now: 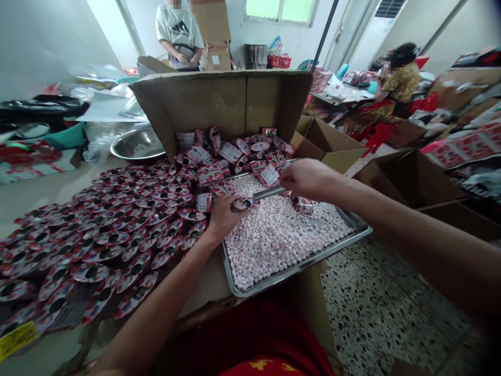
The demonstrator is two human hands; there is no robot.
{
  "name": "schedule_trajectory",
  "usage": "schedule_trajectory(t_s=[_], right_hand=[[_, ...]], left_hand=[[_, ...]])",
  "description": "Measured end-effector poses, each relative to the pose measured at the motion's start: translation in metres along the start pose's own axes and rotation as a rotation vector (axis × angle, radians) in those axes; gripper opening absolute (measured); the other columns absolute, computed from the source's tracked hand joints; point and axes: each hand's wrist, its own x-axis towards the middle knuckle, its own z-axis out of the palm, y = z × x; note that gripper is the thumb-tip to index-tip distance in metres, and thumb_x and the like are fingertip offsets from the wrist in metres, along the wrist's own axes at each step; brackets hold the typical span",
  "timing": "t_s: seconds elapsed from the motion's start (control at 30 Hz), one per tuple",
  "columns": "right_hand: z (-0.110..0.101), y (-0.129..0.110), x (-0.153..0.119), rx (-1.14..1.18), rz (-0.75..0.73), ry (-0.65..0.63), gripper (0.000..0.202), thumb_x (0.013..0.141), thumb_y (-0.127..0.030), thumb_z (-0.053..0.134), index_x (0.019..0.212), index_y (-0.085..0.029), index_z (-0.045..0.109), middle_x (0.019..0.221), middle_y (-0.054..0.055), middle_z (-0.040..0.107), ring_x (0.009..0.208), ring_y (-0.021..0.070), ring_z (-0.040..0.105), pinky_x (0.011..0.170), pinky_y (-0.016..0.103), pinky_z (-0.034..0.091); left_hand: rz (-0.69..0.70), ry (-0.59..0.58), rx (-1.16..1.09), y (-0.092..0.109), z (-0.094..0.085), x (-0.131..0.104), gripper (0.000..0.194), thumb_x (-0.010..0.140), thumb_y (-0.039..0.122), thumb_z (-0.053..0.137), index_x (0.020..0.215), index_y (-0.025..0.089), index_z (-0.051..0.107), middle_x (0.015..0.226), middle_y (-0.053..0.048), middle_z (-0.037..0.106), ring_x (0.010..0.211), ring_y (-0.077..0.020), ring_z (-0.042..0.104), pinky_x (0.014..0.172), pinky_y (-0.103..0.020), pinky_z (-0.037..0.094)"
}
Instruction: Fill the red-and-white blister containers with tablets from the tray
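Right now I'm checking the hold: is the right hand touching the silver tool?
Touching: the head view shows the right hand closed around one end of the silver tool, which juts toward the left hand.

Right hand (304, 175) is clenched, left hand (224, 215) curled.

the tool (269, 192) and tray (305, 261) are glossy metal, the big box (227, 102) matt cardboard.

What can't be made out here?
Head: gripped end of the long silver metal tool; hidden by the right hand.
Head: how full the open red-white printed packet in the left hand is; too small.
Head: yellow rectangular label; cut off by left edge.
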Motion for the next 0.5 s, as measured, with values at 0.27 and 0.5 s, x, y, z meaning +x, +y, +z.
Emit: schedule_trajectory(t_s=[0.27,0.5], right_hand=[[0.118,0.106,-0.100,0.188,0.462,-0.125,0.026,0.087,-0.034,0.053,0.091,-0.027,0.078,0.075,0.002,0.071,0.065,0.0155,0.057,0.057,0.027,0.032],[0.184,0.043,-0.042,0.524,0.300,-0.003,0.027,0.080,-0.018,0.048,0.086,-0.020,0.074,0.079,0.004,0.069,0.074,0.0167,0.058,0.065,0.025,0.037]], left_hand=[[-0.251,0.128,-0.508,0.023,0.059,-0.022,0.043,0.082,0.039,0.071,0.118,0.021,0.059,0.103,-0.005,0.071,0.088,-0.0165,0.066,0.083,-0.028,0.050],[-0.323,0.091,-0.782,0.068,0.090,-0.005,0.037,0.078,0.040,0.074,0.107,0.020,0.062,0.097,-0.002,0.071,0.085,-0.0149,0.065,0.080,-0.025,0.049]])
